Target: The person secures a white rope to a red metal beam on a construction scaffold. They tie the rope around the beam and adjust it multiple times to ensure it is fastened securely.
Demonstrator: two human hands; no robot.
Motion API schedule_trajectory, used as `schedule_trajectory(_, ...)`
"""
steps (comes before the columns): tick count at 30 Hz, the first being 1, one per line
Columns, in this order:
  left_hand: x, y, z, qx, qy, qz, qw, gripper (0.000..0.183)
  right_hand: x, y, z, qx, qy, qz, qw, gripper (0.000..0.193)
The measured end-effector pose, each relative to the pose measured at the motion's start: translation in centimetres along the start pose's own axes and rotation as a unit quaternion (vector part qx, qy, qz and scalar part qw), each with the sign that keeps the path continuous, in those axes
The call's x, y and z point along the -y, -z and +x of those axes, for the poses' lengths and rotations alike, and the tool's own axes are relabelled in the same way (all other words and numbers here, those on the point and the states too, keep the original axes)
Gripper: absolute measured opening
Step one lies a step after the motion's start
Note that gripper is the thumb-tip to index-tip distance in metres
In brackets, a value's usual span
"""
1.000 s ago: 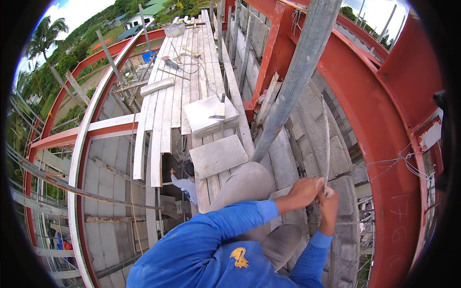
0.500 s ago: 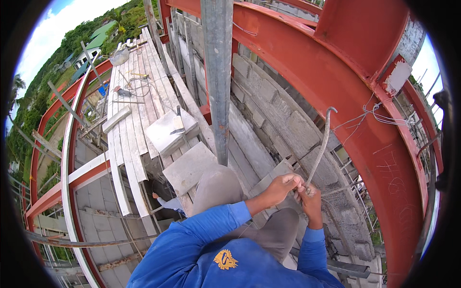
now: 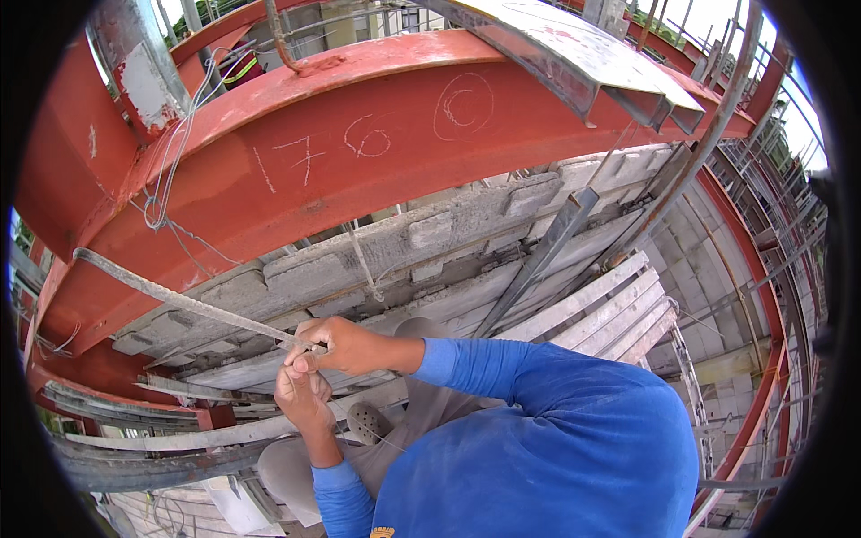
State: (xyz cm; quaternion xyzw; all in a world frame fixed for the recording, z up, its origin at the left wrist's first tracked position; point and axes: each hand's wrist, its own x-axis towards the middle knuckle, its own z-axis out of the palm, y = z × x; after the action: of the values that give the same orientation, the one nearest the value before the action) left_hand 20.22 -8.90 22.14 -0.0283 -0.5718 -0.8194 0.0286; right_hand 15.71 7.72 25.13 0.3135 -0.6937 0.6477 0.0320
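Note:
A grey steel rod (image 3: 193, 303) with a hooked far end slants across the left side of the view to my two hands, which meet at its lower end. My right hand (image 3: 352, 346) is closed there, fingers pinched round the rod. Just below and touching it, my left hand (image 3: 302, 392) is closed too, thumb and fingers pressed together near the rod's end. What the left fingers hold is hidden. A thin wire (image 3: 381, 441) shows below the hands, across my grey trousers.
Beyond the hands a red steel beam (image 3: 296, 161) with chalk marks crosses the view. Loose tie wire (image 3: 160, 202) hangs at its left. A concrete block wall (image 3: 368, 235) runs beneath it. A metal channel (image 3: 538, 260) and planks (image 3: 619, 309) lie to the right.
My view has swung to the right, and the beam now runs across the top. Both hands remain together at the rod's lower end.

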Motion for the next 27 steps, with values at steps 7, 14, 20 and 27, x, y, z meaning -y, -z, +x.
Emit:
schedule_trajectory(7, 0.2, -1.9, -0.9, 0.121, 0.070, -0.046, 0.989, 0.044, 1.7, 1.0, -3.0, -0.121, 0.019, 0.003, 0.992, 0.040)
schedule_trajectory(14, -1.6, -2.1, 0.0, 0.181, 0.147, -0.029, 0.972, 0.036, 5.2, 3.3, -0.8, -0.211, 0.102, -0.059, 0.970, 0.037)
schedule_trajectory(20, -0.4, -0.9, 2.4, 0.212, 0.110, -0.022, 0.971, 0.029, 5.0, 2.2, -1.0, -0.193, 0.123, 0.015, 0.973, 0.036)
schedule_trajectory(27, 0.5, -0.6, 5.2, 0.327, 0.291, -0.146, 0.887, 0.030, 5.3, 5.3, -3.9, -0.225, 0.150, 0.038, 0.962, 0.027)
